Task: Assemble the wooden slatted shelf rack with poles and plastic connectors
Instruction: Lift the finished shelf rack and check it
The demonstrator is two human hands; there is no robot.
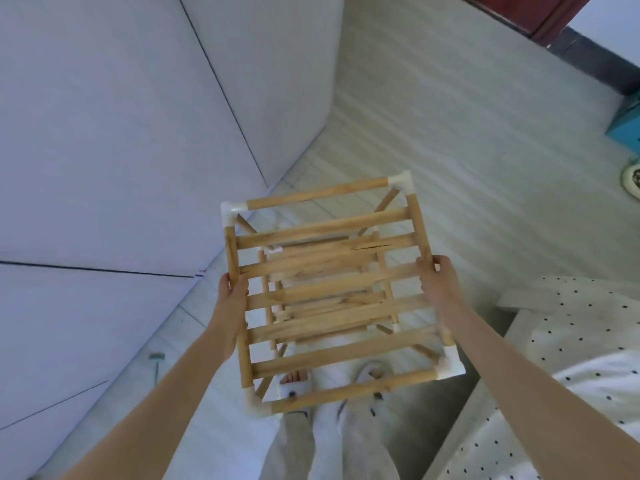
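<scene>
I look straight down onto a wooden slatted shelf rack (332,292), held in the air above my feet. Its top tier has several flat slats inside a frame of round poles joined by white plastic corner connectors (401,180). A lower slatted tier and slanting poles show through the gaps. My left hand (232,296) grips the left side pole at its middle. My right hand (437,282) grips the right side pole, fingers curled over it.
A pale panelled wall (121,150) runs along the left. Grey tiled floor (467,126) lies ahead. A dotted white cloth (581,348) covers a surface at the right. A teal box (628,123) and a round floor drain (632,178) sit far right. My slippered feet (332,379) stand below the rack.
</scene>
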